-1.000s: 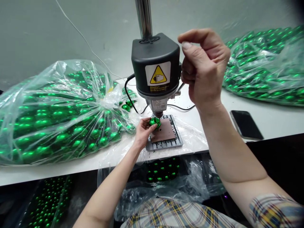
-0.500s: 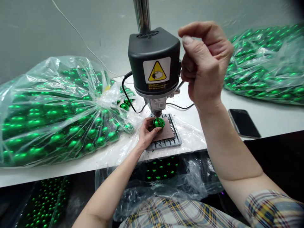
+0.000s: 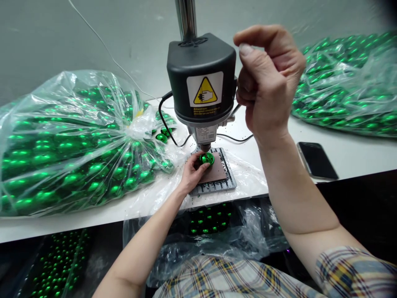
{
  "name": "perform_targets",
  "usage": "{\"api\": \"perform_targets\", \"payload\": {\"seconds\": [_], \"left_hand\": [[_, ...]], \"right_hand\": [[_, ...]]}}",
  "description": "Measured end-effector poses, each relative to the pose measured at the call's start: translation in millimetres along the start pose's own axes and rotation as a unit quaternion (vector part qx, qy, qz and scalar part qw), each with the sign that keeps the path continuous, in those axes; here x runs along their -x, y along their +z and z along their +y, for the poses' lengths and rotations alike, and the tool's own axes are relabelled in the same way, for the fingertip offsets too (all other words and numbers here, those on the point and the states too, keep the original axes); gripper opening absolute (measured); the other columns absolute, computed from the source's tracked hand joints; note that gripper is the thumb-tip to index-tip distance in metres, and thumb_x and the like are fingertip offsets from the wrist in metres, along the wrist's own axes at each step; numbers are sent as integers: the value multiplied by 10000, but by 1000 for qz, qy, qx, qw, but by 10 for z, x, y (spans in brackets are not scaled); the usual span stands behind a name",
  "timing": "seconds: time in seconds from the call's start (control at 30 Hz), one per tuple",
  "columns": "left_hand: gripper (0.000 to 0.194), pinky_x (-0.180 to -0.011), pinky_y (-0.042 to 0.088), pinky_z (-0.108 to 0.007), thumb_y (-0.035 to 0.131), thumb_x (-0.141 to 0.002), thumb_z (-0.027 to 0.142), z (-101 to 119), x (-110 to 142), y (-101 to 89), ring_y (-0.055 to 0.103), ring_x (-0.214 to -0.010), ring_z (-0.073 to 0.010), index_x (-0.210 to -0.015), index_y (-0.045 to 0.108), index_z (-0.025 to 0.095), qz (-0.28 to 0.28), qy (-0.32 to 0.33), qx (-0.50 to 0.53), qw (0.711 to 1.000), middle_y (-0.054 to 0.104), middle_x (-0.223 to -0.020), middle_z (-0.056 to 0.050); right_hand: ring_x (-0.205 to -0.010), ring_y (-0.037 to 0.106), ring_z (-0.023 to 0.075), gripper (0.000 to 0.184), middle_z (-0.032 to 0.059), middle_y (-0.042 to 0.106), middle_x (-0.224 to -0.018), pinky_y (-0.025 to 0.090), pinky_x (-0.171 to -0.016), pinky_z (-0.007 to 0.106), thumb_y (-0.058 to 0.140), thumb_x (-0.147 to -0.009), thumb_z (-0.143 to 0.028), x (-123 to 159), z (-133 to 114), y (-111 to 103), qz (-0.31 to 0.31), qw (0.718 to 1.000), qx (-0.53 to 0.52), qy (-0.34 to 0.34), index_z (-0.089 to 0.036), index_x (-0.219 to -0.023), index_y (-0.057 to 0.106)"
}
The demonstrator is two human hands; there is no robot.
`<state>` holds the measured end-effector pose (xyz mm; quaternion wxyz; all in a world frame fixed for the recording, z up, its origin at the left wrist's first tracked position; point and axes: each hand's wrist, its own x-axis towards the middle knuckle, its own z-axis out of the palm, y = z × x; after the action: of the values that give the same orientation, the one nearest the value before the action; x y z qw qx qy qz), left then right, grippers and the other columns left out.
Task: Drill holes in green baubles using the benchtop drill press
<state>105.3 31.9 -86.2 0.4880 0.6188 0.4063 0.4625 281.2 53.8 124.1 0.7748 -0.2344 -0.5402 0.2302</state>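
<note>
A small bench drill press (image 3: 201, 78) with a black motor housing and a warning label stands in front of me. Under its chuck (image 3: 205, 146), my left hand (image 3: 192, 171) pinches a shiny green half-ball (image 3: 207, 158), hollow side up, on a pinkish board (image 3: 215, 171). That board lies on the grey slotted base (image 3: 232, 182), strewn with dark shavings. The bit seems to reach into the half-ball; its tip is too small to make out. Beside the housing, my right hand (image 3: 269, 78) is closed round the drill press lever (image 3: 236, 110), whose grip the fingers hide.
A big clear bag of green balls (image 3: 62, 153) fills the left of the white table, with loose green pieces (image 3: 161, 137) by its neck. Another bag (image 3: 350, 87) lies at back right, near a phone (image 3: 318, 160). Below the table edge, an open plastic bag (image 3: 211, 221) holds green pieces.
Both hands keep nearly the same pose, the left on the half-ball under the chuck and the right up beside the housing. The view has shifted very slightly.
</note>
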Motion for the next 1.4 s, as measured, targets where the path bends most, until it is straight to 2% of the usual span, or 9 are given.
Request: {"api": "perform_targets", "payload": {"seconds": [0.2, 0.37, 0.57, 0.77, 0.9, 0.97, 1.13, 1.3, 1.4], "left_hand": [[460, -941, 553, -391, 773, -839, 433, -21, 60, -4, 687, -1020, -228, -1208, 612, 212, -9, 44, -5, 999, 708, -1145, -85], [413, -1041, 501, -421, 786, -835, 414, -15, 92, 17, 644, -1194, -259, -1148, 614, 207, -8, 93, -36, 995, 649, -1307, -126], [396, -1095, 463, -467, 843, -776, 365, -49, 120, 86, 618, -1260, -282, -1050, 610, 198, 27, 68, -1, 997, 654, -1304, -141], [484, -1046, 507, -445, 853, -762, 299, 6, 180, 105, 654, -1193, -259, -1133, 560, 199, 27, 30, 10, 999, 657, -1311, -146], [486, -1037, 511, -439, 871, -738, 288, 26, 189, 115, 649, -1193, -265, -1111, 573, 199, 53, 27, -6, 998, 667, -1283, -137], [488, -1039, 506, -442, 878, -726, 287, 25, 188, 118, 642, -1200, -273, -1104, 582, 195, 62, 23, -8, 998, 669, -1262, -136], [492, -1021, 513, -439, 880, -720, 275, 36, 185, 111, 660, -1159, -267, -1111, 594, 188, 57, 22, -13, 998, 685, -1218, -128], [506, -1023, 514, -433, 881, -723, 279, 47, 189, 105, 660, -1164, -264, -1127, 591, 185, 56, 24, -13, 998, 682, -1239, -129], [511, -1036, 510, -436, 882, -728, 290, 36, 188, 106, 657, -1177, -263, -1132, 588, 185, 52, 27, -12, 998, 678, -1259, -134]], "right_hand": [[-386, 288, 108, 72, -45, 395, -520, 215, -329, 284, 665, -824, -232, 10, -32, 22, -4, 1000, -31, -2, -278, -778, 695], [-378, 269, 107, 91, -49, 382, -500, 185, -321, 288, 655, -827, -217, 15, -49, 19, -7, 999, -41, -1, -278, -781, 706], [-381, 285, 110, 38, -48, 386, -511, 215, -317, 281, 680, -824, -264, 5, -17, -8, -10, 1000, -22, -1, -286, -801, 701], [-387, 287, 112, 37, -48, 399, -502, 225, -325, 273, 652, -833, -276, 25, -36, -7, -2, 1000, 5, 7, -287, -824, 686], [-393, 276, 104, 33, -53, 414, -499, 221, -333, 270, 646, -834, -274, 33, -29, -3, -1, 1000, 26, 6, -286, -842, 677], [-388, 268, 92, 14, -60, 431, -496, 218, -334, 274, 681, -821, -290, 45, -17, -2, 2, 1000, 19, -6, -280, -830, 684], [-357, 245, 65, 132, -66, 444, -505, 163, -314, 290, 809, -781, -373, 129, 6, -33, -8, 997, -48, -66, -269, -833, 747], [-382, 288, 61, 210, -53, 473, -562, 222, -349, 268, 744, -854, -497, 253, 47, -96, 8, 996, 42, -79, -294, -899, 714], [-396, 320, 62, 163, -49, 500, -619, 242, -378, 260, 703, -894, -467, 370, 41, -110, 32, 993, 61, -96, -308, -929, 699]]}}
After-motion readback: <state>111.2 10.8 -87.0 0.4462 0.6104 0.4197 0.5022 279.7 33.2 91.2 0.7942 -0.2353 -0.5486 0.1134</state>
